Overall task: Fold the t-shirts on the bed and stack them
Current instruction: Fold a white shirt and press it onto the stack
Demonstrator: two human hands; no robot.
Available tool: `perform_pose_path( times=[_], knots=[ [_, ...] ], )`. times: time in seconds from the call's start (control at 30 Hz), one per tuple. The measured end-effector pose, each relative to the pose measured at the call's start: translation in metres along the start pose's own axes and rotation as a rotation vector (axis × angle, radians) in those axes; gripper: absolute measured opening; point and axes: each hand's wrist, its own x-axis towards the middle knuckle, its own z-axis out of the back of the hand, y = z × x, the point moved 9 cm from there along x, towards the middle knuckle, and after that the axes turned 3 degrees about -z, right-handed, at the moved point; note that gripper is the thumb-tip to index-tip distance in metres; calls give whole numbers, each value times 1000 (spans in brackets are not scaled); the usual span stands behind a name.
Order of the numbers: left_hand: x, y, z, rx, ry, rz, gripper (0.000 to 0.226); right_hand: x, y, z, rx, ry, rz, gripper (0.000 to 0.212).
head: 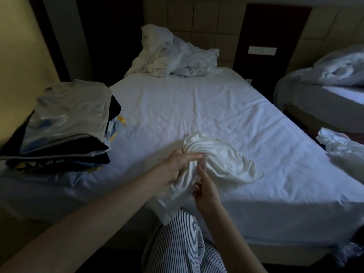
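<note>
Two hands in one twisted white t-shirt [222, 158], with a leaning stack [65, 123] waiting for it.
Both hands are closed on the cloth: the left hand [180, 164] grips the bunched middle and the right hand [204, 189] pinches a fold just below. The shirt lies well to the right of the stack, its lower end spilling over the near edge of the bed [197, 107]. If it is folded while still wrung up like that, I'd expect creases or a lopsided fold; white on a white sheet in this dim room makes the hems hard to find. The stack sits tilted at the bed's corner, so one more shirt could tip it. Crumpled bedding [173, 58] is heaped far beyond the stack at the headboard, and a second bed [325, 91] stands further right.
</note>
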Motion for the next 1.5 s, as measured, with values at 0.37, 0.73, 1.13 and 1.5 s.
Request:
perform_pose_path(
  times=[0.37,0.73,1.13,1.5],
  knots=[
    [4,-107,80,-135,-100,-127,14,-13,179,-10,-196,185,406,24],
    [16,-144,140,-145,-212,-241,3,23,238,-26,-236,289,410,23],
    [41,-165,130,460,-164,-233,27,51,269,-25,-444,208,544,15],
    [30,-288,137,322,-377,-663,37,45,322,-67,-367,187,733,14]
  ],
)
